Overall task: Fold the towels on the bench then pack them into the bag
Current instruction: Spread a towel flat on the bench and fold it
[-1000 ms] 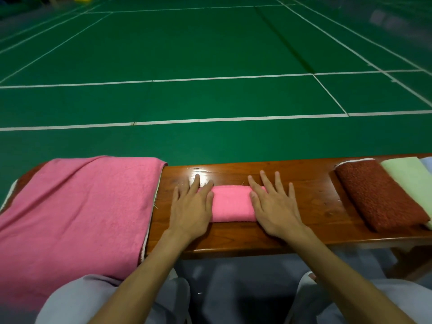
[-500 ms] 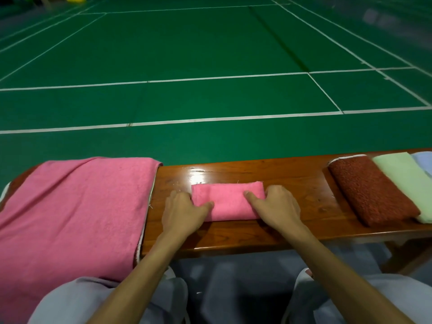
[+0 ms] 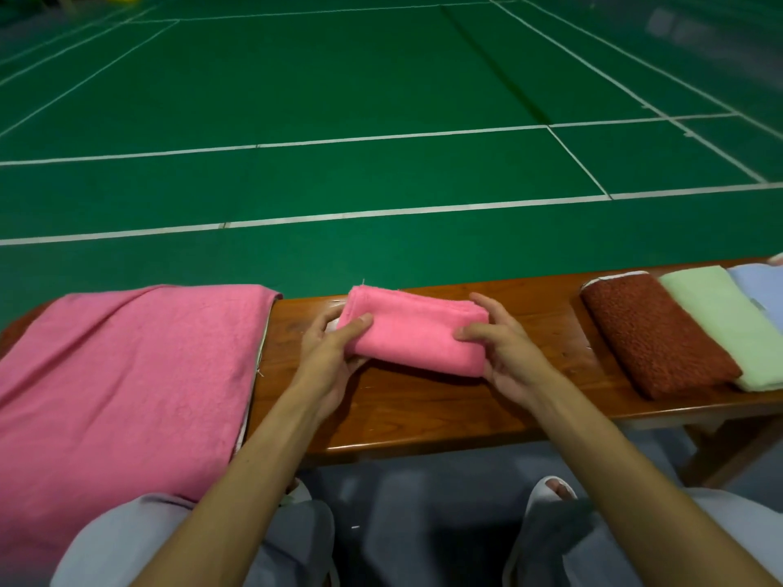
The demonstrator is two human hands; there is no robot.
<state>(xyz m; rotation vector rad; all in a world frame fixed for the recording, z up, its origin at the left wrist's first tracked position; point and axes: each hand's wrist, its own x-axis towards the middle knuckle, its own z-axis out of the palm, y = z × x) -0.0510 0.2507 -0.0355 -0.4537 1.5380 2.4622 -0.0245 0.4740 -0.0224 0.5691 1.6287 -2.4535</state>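
Note:
A small folded pink towel [image 3: 417, 332] is lifted just above the middle of the wooden bench [image 3: 423, 417]. My left hand [image 3: 330, 353] grips its left end, thumb on top and fingers underneath. My right hand [image 3: 500, 349] grips its right end the same way. A large pink cloth [image 3: 127, 383] is draped over the bench's left end and hangs toward me. On the right of the bench lie a dark red towel [image 3: 652, 336], a light green towel [image 3: 724, 328] and a pale blue towel [image 3: 762, 290], side by side. No bag is recognisable in view.
Beyond the bench stretches a green sports court floor [image 3: 339, 120] with white lines. My knees in grey trousers [image 3: 296, 540] and a white slipper [image 3: 551, 489] are below the bench's front edge. Bare wood shows between the folded towel and the red one.
Both hands went from lying flat on the folded pink towel to gripping its ends, and the towel has risen off the bench surface.

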